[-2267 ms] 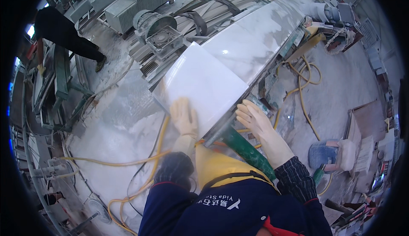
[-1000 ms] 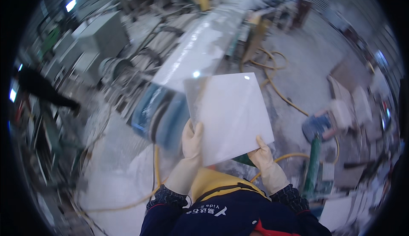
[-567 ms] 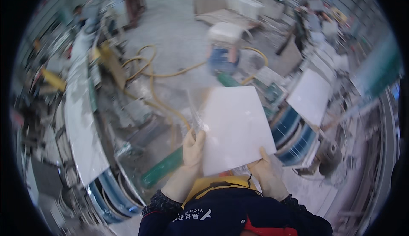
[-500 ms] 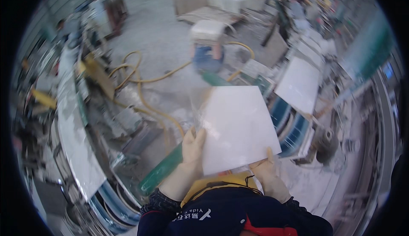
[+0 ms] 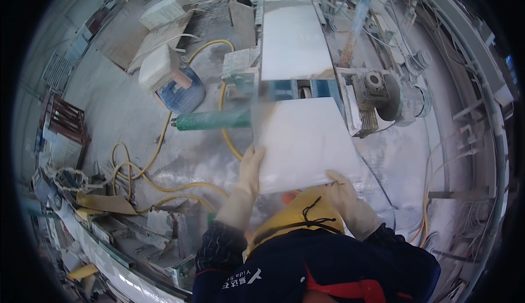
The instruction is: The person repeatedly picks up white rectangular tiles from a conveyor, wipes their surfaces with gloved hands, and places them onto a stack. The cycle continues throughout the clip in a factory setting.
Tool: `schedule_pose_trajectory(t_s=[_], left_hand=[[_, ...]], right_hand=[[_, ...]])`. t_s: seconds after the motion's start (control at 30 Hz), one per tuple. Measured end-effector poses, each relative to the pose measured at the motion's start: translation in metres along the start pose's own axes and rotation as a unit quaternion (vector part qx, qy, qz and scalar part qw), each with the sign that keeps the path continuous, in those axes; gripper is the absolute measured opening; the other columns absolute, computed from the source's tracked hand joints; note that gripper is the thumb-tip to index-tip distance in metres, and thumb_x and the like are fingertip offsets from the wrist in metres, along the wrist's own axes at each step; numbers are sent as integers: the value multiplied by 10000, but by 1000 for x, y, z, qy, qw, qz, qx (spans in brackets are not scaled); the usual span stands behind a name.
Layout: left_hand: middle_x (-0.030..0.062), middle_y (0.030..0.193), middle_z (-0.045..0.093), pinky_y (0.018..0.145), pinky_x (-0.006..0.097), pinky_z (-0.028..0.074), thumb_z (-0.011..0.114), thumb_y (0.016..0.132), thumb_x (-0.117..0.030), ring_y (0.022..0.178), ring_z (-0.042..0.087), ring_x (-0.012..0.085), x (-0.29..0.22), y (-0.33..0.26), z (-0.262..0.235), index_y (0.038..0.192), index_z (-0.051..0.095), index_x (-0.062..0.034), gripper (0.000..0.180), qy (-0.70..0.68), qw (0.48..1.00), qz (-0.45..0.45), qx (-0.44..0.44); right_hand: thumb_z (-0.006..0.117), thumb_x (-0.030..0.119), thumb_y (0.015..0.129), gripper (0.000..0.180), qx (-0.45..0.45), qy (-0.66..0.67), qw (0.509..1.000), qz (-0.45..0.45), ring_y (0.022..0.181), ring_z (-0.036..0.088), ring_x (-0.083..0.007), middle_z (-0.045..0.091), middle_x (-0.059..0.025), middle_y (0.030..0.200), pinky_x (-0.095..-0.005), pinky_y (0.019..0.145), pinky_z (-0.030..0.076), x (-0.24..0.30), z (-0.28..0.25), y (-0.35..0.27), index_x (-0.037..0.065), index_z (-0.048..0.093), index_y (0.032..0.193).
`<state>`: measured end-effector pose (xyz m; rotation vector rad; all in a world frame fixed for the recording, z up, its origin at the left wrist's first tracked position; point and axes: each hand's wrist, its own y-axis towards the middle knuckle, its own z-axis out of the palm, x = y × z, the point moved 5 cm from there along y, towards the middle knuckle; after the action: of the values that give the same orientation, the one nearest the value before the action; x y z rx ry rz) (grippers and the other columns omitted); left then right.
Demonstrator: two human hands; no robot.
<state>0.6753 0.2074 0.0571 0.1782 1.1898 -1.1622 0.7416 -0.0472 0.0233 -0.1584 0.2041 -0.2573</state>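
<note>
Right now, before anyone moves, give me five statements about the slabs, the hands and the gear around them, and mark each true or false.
1. The left gloved hand grips the left edge of the held white slab. True.
2. The right gloved hand hangs free of that slab. False: it holds the near edge, toward the right.
3. A second white slab lies beyond the held one. True.
4. The electric motor stands to the left of the second slab. False: it stands to the right.
5. A green cylindrical bar shows to the left of the held slab. True.
</note>
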Motion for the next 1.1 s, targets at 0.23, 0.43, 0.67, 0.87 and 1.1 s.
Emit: schedule_pose_trajectory(t_s=[0.23,0.43,0.67,0.87,1.1], left_hand=[[92,1334,601,987,366,515,616,1010,-292,1193,595,215,28,-1,-20,1456,473,-61,523,-10,986,-164,0],[97,1294,612,946,415,557,603,1012,-233,1152,623,251,52,-8,-32,1394,500,-53,434,-14,985,-139,-100],[123,1219,609,936,392,578,557,1027,-224,1102,635,242,49,22,-25,1353,502,-44,376,-26,986,-114,-121],[111,1253,598,954,385,568,542,1036,-221,1126,627,239,54,49,-37,1354,504,-55,360,-17,991,-92,-101],[193,1360,556,1022,491,539,552,1028,-123,1232,581,350,45,70,-41,1415,441,58,441,-21,985,-95,-141]], right_hand=[[372,125,1074,353,-188,-336,910,-151,1275,525,-161,562,-133,1383,-314,1167,370,24,-44,41,16,482,1391],[383,137,1082,351,-225,-709,668,-21,1327,493,-191,543,-132,1409,-316,1188,349,27,-38,33,34,448,1411],[400,185,1087,406,-173,-350,912,-121,1374,450,-248,475,-138,1486,-324,1204,320,58,-99,71,55,392,1471],[408,188,1087,437,-214,-659,708,-135,1396,420,-242,443,-137,1520,-332,1213,298,77,-118,84,77,366,1508],[415,179,1083,430,-171,-428,871,-171,1394,420,-221,457,-119,1511,-336,1212,296,84,-146,109,70,388,1498]])
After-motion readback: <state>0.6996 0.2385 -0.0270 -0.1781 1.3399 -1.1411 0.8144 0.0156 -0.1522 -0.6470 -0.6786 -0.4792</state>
